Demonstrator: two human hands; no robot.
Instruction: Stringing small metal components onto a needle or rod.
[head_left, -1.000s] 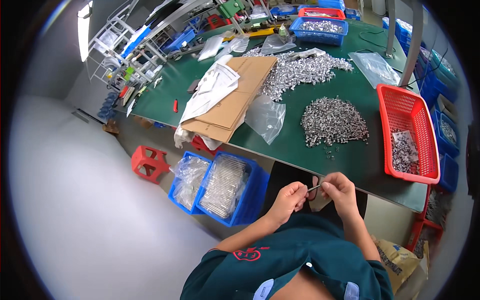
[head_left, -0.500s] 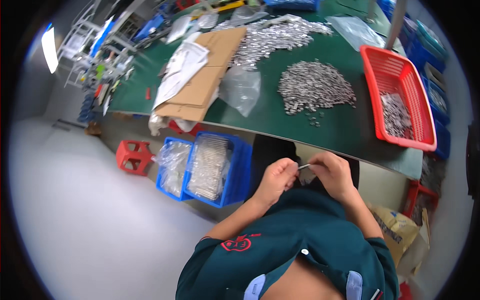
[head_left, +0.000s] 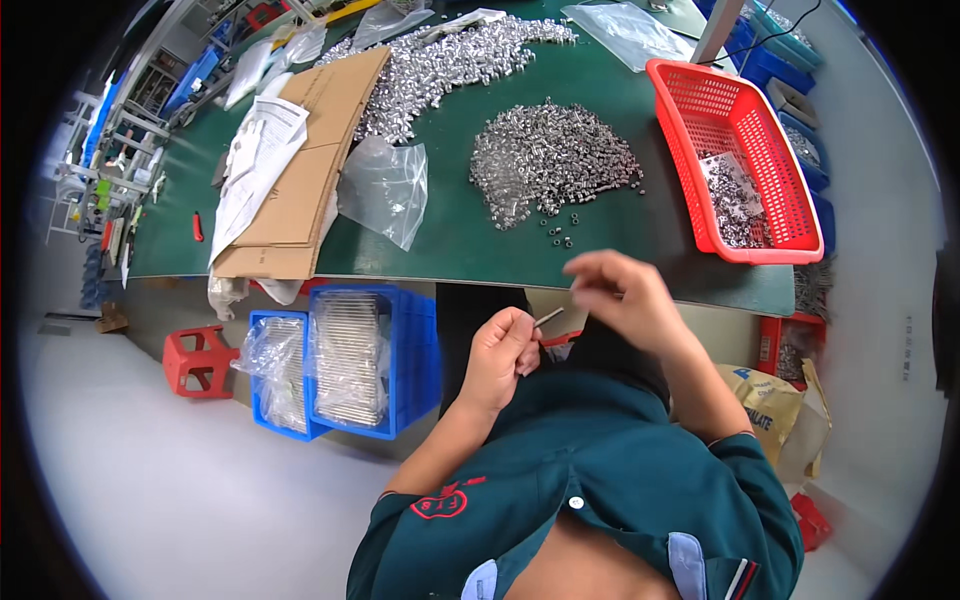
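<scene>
In my left hand (head_left: 503,358), closed in front of my lap, is a thin metal rod (head_left: 549,317), its end sticking out past the thumb toward the right. My right hand (head_left: 628,302) is raised by the table's front edge, apart from the rod. Its fingers are spread from the thumb and slightly blurred, and nothing shows between them. Beyond it on the green table (head_left: 440,262) lies a pile of small metal rings (head_left: 555,160), with several loose rings (head_left: 560,238) at its near side.
A red plastic basket (head_left: 680,165) with small metal parts stands at the table's right. Shiny metal pieces (head_left: 450,65), a clear bag (head_left: 385,190) and flat cardboard (head_left: 300,190) lie to the left. Below are blue crates (head_left: 415,350) holding rods and a red stool (head_left: 197,360).
My right hand has come off the rod and moved up toward the table edge, its fingers parting. The rod stays in my left hand. The whole view has shifted, with the table further left.
</scene>
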